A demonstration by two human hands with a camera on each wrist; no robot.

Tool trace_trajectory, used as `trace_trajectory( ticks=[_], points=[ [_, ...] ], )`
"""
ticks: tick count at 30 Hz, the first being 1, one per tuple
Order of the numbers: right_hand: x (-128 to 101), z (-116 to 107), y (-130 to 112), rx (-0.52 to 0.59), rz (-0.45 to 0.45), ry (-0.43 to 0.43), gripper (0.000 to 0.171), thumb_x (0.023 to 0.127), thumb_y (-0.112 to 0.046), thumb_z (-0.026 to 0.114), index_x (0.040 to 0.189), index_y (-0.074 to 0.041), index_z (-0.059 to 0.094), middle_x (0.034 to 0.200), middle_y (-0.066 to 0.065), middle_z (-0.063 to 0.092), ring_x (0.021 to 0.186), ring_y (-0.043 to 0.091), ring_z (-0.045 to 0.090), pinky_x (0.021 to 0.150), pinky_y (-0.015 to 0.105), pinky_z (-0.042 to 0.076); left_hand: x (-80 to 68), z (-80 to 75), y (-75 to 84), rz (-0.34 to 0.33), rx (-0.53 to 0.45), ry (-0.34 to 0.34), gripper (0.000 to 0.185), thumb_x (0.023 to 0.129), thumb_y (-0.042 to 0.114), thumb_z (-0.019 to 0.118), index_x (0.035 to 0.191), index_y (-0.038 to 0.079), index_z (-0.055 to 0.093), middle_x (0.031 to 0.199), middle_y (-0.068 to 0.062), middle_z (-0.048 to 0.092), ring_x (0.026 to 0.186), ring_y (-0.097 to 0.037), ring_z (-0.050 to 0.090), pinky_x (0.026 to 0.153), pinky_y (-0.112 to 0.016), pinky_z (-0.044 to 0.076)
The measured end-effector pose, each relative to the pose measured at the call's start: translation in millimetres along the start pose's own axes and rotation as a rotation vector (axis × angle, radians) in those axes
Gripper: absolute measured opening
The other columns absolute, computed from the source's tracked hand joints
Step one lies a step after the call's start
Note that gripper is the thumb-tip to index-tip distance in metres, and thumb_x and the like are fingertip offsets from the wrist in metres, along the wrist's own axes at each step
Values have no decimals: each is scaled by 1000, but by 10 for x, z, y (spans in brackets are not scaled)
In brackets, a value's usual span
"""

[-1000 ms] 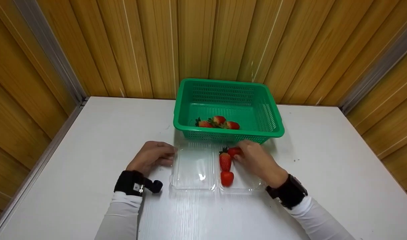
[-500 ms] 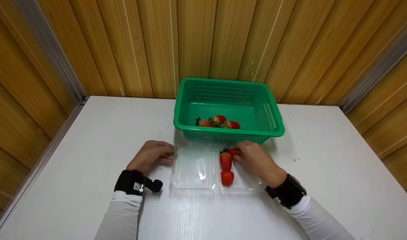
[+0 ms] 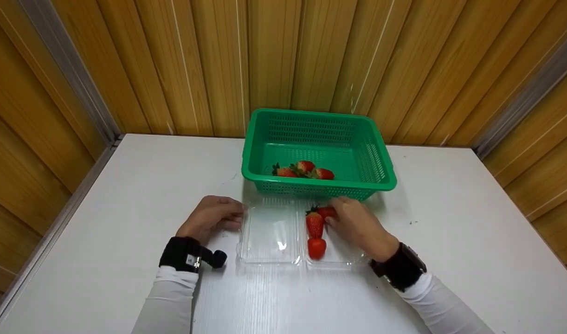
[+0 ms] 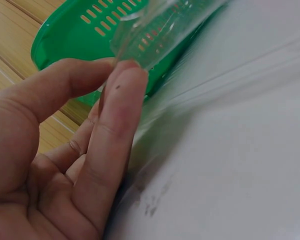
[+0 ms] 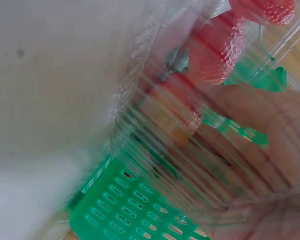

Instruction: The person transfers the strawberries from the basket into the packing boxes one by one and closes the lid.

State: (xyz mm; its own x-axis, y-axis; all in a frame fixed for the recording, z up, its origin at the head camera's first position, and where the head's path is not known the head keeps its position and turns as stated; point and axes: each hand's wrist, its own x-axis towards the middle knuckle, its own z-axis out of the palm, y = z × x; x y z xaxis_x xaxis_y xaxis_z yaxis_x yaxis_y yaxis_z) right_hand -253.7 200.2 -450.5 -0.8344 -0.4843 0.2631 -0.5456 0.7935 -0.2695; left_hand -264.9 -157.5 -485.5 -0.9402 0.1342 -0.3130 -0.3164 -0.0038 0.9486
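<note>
Hands rest on a white surface (image 3: 125,195), one at each side of a clear plastic clamshell container (image 3: 269,234) that lies open flat between them. The left hand (image 3: 212,217) sits at the container's left edge; in the left wrist view its thumb and forefinger (image 4: 115,125) pinch the thin clear rim, with the other fingers loosely curled beneath. The right hand (image 3: 357,225) reaches into the container's right half, its fingertips closed around a strawberry (image 3: 326,212) at the far end of that half, just past the fingers. The right wrist view shows this through ribbed clear plastic, blurred, with red fruit against the fingers (image 5: 250,120).

Two more strawberries lie in the same right half, just to the left of the right hand: a long one (image 3: 314,224) touching or almost touching the held berry, and a rounder one (image 3: 316,248) nearer the person, close to the right wrist. The container's left half, next to the left hand, holds no fruit.

Beyond both hands, touching or nearly touching the container's far edge, stands a green perforated plastic basket (image 3: 265,139). Three strawberries (image 3: 303,170) lie in a cluster inside it, along its near wall. Both wrists wear black bands over white sleeves. Wooden panelled walls rise behind the surface.
</note>
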Motion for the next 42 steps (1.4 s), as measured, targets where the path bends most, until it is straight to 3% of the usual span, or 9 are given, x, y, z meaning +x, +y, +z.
trace_trajectory(
  ticks=[16, 31, 42],
  points=[
    [-6, -19, -13, -7, 5, -11, 19, 91, 0, 81, 106, 6, 70, 95, 17, 69, 88, 32, 69, 77, 45, 63, 2, 6, 3, -14, -5, 9, 25, 91, 9, 82, 110, -5, 76, 100, -15, 73, 77, -18, 72, 75, -30, 65],
    [2, -72, -39, -2, 34, -26, 24, 92, -2, 81, 112, 7, 70, 102, 18, 70, 92, 32, 68, 83, 46, 63, -26, -9, -2, 26, 15, -11, 27, 92, 11, 81, 111, -7, 75, 90, -13, 71, 74, -17, 72, 73, -30, 65],
    [1, -147, -42, 46, 46, -32, 24, 93, -1, 80, 114, 6, 69, 105, 17, 70, 92, 29, 66, 83, 44, 64, -5, -18, -7, 26, 23, -13, 24, 94, 10, 79, 111, -7, 75, 92, -14, 73, 77, -18, 73, 74, -30, 65]
  ],
)
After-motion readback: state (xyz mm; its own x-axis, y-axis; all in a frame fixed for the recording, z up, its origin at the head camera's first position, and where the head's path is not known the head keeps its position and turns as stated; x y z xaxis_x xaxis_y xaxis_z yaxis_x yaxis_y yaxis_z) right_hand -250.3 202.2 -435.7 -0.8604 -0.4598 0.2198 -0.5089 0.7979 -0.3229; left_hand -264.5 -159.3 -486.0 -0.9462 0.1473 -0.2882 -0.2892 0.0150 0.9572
